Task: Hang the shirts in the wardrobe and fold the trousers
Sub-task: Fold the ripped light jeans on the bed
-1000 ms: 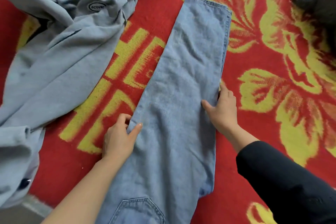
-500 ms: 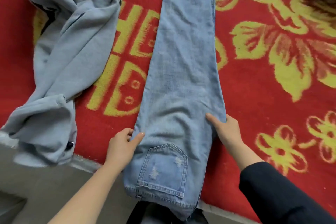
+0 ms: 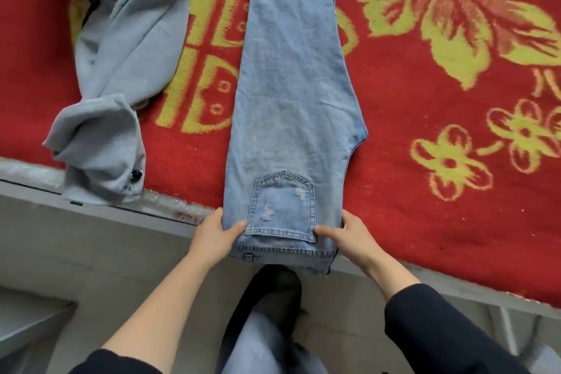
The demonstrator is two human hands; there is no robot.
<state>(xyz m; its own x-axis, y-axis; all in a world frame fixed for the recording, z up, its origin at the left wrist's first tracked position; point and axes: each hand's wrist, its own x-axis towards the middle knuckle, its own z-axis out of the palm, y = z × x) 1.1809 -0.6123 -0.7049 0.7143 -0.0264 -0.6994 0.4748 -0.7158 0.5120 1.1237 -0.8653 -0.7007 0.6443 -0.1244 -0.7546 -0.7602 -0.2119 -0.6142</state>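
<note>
Left hand [image 3: 212, 238], right hand [image 3: 350, 237] lower, faded jeans [image 3: 291, 85] flat

A red blanket [image 3: 394, 146] with yellow flowers [image 3: 449, 161] covers what looks like a bed, above pale floor [image 3: 60, 267].

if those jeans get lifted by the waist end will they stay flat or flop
Likely floppy: the jeans lie soft and wrinkled on the blanket, so the legs would probably droop. Probably heavy for cloth, being thick doubled denim. The fuzzy blanket may drag on them.
</note>
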